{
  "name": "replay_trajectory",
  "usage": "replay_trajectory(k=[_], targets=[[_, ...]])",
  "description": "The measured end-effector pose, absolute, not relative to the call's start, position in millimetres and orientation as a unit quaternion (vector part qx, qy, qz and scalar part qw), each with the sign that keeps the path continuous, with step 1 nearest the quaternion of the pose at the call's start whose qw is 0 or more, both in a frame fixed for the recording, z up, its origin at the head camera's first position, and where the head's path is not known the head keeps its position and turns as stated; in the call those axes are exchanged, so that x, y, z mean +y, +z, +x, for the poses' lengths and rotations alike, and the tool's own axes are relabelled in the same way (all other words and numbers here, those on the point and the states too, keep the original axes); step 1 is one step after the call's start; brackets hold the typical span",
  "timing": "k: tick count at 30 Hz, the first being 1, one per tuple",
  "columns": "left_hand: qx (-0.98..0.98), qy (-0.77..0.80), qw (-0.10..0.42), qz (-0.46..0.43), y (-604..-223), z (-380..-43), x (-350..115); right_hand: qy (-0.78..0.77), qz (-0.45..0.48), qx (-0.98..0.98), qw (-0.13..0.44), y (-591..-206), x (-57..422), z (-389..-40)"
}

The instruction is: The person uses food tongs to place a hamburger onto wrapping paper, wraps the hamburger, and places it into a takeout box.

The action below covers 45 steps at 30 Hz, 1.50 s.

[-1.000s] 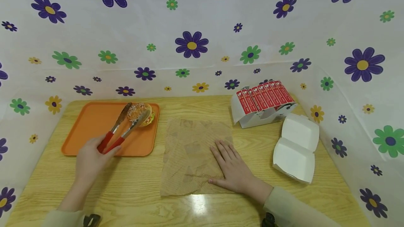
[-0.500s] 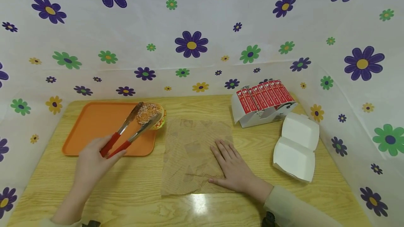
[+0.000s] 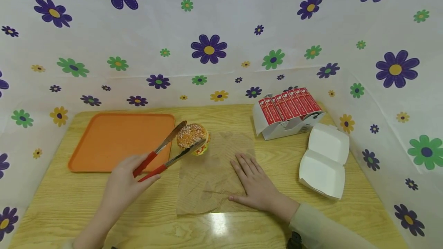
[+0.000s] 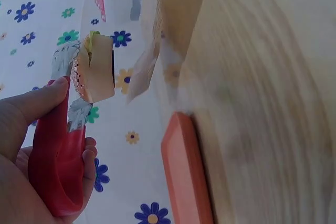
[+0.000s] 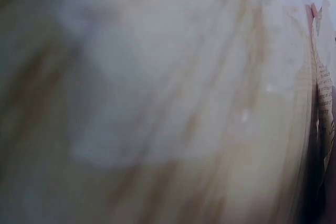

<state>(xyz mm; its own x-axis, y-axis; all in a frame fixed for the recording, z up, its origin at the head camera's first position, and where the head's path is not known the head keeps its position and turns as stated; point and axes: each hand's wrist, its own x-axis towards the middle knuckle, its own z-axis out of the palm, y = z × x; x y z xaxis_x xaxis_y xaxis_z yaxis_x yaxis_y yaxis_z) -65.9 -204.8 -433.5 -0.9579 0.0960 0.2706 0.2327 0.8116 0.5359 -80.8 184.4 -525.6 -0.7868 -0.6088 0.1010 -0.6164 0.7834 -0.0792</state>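
My left hand (image 3: pixel 126 181) grips red-handled metal tongs (image 3: pixel 149 163), their tips closed around a sesame-bun burger (image 3: pixel 192 136). In the left wrist view the burger (image 4: pixel 96 72) hangs in the air between the tong ends, above the table. From the head it appears over the gap between the orange tray (image 3: pixel 117 141) and the upper left corner of a brown sheet of wrapping paper (image 3: pixel 214 180). My right hand (image 3: pixel 257 187) lies flat on the paper's right edge, fingers spread. The right wrist view is mostly blurred tabletop.
At the back right stands a white carton (image 3: pixel 288 116) packed with red-topped packets. Next to it lies an unfolded white burger box (image 3: pixel 323 164). A flowered cloth (image 3: pixel 221 22) rises behind and beside the wooden table (image 3: pixel 155 226).
My left hand has carried the burger in the tongs rightward off the tray, to the paper's upper left corner. The right hand has stayed in place on the paper.
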Motion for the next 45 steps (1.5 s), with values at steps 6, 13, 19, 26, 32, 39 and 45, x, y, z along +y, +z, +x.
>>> replay_trajectory(k=[6,13,19,26,32,39,45], targets=[[-0.947,-0.296,0.078,-0.098,-443.9,-62.3,-189.9,0.061,0.326,-0.943,0.035,-527.2,184.8,-80.6],[-0.949,-0.283,0.07,-0.12,-454.8,-58.5,-175.9,0.057,0.33,-0.941,0.05,-528.8,184.6,-80.0],[-0.949,-0.278,0.062,-0.138,-460.4,-54.9,-165.8,0.046,0.321,-0.946,0.034,-526.8,182.8,-78.3],[-0.951,-0.273,0.037,-0.139,-468.4,-52.8,-160.1,0.035,0.317,-0.947,0.021,-527.8,182.7,-78.0],[-0.95,-0.284,0.02,-0.128,-471.7,-51.8,-159.0,0.047,0.321,-0.946,0.023,-530.7,183.6,-79.3],[-0.945,-0.304,0.001,-0.12,-479.8,-53.1,-158.2,0.05,0.323,-0.945,0.027,-530.7,184.3,-80.9],[-0.941,-0.317,0.003,-0.121,-484.9,-55.8,-154.7,0.052,0.319,-0.946,0.014,-529.1,184.4,-81.5]])
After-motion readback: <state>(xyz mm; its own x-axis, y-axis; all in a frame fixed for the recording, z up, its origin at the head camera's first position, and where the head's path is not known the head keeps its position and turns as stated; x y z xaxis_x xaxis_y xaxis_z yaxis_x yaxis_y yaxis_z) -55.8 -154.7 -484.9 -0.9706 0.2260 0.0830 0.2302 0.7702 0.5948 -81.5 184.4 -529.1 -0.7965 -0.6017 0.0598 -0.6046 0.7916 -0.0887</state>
